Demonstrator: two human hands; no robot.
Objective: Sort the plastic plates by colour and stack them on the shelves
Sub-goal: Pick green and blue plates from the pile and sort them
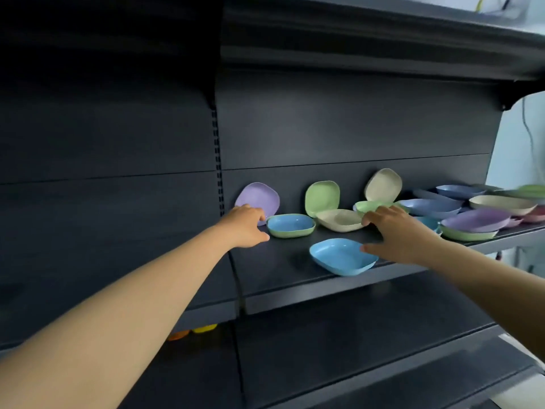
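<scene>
While both bare arms are reaching up to the dark shelf [283, 278], the left hand [246, 227] is hovering at its left end, fingers curled loosely downward with the thumb held apart, its fingertips just beside the rim of a small stack [291, 225] in which a blue plate is sitting inside a green one. Whether those fingertips are touching the rim or the lilac plate [259, 196] leaning upright against the back panel behind them, I cannot tell.

Moving rightward, a green plate [322, 197] is standing tilted against the back panel, and a cream plate [339, 219] is lying flat just in front of it. Nearer the front edge, a single blue plate [342, 256] is lying flat and apart from the others.

The right hand [398, 236] is hanging over the shelf with its fingers spread and gently bent; the thumb tip is reaching the right rim of that front blue plate, while the fingertips are lying near the cream plate. It is gripping nothing. Behind it, another cream plate [383, 185] is leaning on the panel above a flat green plate [368, 206].

Farther right, a loose heap of mixed plates [472, 211] is crowding the shelf end, blue, lilac, cream, green and pink overlapping.

Below left, orange and yellow shapes [193, 332] are peeking out from a lower level.
</scene>
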